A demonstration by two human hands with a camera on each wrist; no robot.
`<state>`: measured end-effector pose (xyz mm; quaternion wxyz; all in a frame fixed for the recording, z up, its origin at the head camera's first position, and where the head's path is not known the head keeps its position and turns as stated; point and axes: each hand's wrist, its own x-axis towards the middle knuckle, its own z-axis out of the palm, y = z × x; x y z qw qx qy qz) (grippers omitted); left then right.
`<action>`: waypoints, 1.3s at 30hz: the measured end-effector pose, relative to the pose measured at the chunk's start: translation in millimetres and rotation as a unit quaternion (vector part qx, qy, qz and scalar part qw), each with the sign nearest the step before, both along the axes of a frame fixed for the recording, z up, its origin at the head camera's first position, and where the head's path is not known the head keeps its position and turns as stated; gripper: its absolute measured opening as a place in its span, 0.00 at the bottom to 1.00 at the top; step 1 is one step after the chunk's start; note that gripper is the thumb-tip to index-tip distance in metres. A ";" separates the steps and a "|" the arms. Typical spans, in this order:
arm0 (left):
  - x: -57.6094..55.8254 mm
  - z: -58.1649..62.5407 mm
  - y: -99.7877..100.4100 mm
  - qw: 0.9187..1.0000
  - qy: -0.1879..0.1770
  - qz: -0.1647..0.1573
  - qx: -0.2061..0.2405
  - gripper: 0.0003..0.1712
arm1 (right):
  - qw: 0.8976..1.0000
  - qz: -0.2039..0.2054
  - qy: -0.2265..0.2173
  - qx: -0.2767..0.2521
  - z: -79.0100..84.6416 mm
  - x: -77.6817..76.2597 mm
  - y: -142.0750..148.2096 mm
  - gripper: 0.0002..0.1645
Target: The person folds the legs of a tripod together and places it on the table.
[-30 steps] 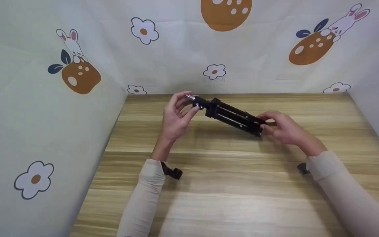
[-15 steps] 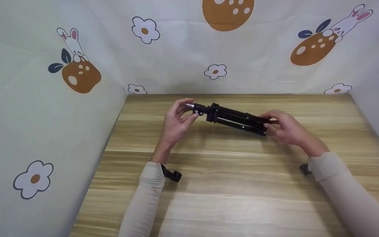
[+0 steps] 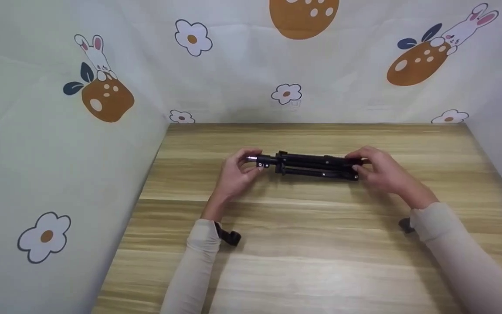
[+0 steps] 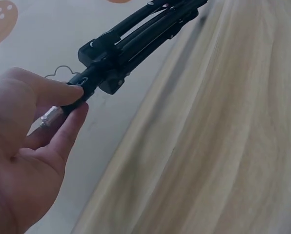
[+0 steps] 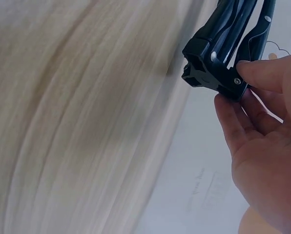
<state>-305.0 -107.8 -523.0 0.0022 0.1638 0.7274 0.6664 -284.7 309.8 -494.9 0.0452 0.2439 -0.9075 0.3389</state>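
Note:
A folded black tripod (image 3: 312, 165) lies nearly level between the two hands, above the far part of the table. The left hand (image 3: 235, 174) pinches its narrow top end, and a silver screw tip (image 4: 51, 117) pokes out between thumb and fingers. At the other end, the right hand (image 3: 379, 171) grips the leg ends between thumb and fingers. The right wrist view shows the bundled leg ends (image 5: 218, 73) close up, the thumb on one leg. Three legs stay folded together. The tripod appears raised off the wood, with a shadow below it.
A wood-grain table (image 3: 303, 244) extends toward the front. Behind it and at the sides hang pale cloth walls (image 3: 233, 87) printed with flowers, rabbits and orange fruit. Black wrist mounts (image 3: 230, 237) sit at the sleeve cuffs.
The tripod has turned from a slant to nearly level as the left hand came down and nearer. The right hand has shifted slightly right. Both grips have stayed the same.

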 end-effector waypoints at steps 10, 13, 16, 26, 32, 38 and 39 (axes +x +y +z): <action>-1.2 -10.1 -0.1 0.999 -0.024 -0.009 -0.032 0.28 | 1.000 -0.008 -0.014 0.005 -2.0 -0.7 1.0 0.18; -1.1 -13.2 -0.9 0.999 -0.019 -0.012 -0.043 0.28 | 1.000 -0.015 -0.021 0.004 -4.2 -1.4 0.9 0.19; -2.0 -16.5 -1.3 0.998 -0.012 -0.015 -0.058 0.27 | 1.000 -0.020 -0.017 0.004 -5.7 -1.3 0.7 0.19; -2.0 -20.9 -0.2 0.994 0.001 -0.002 -0.107 0.26 | 1.000 -0.022 0.002 -0.007 -7.2 0.8 -0.5 0.18; -2.1 -22.6 -0.1 0.994 0.007 0.000 -0.111 0.26 | 1.000 -0.020 0.018 -0.014 -9.5 1.1 -0.8 0.17; -1.5 -23.6 0.8 0.994 0.005 0.003 -0.110 0.25 | 1.000 -0.022 0.011 -0.014 -10.1 1.1 -0.9 0.17; -1.6 -24.0 0.9 0.994 0.005 0.003 -0.110 0.24 | 1.000 -0.023 0.009 -0.014 -10.2 1.1 -0.9 0.17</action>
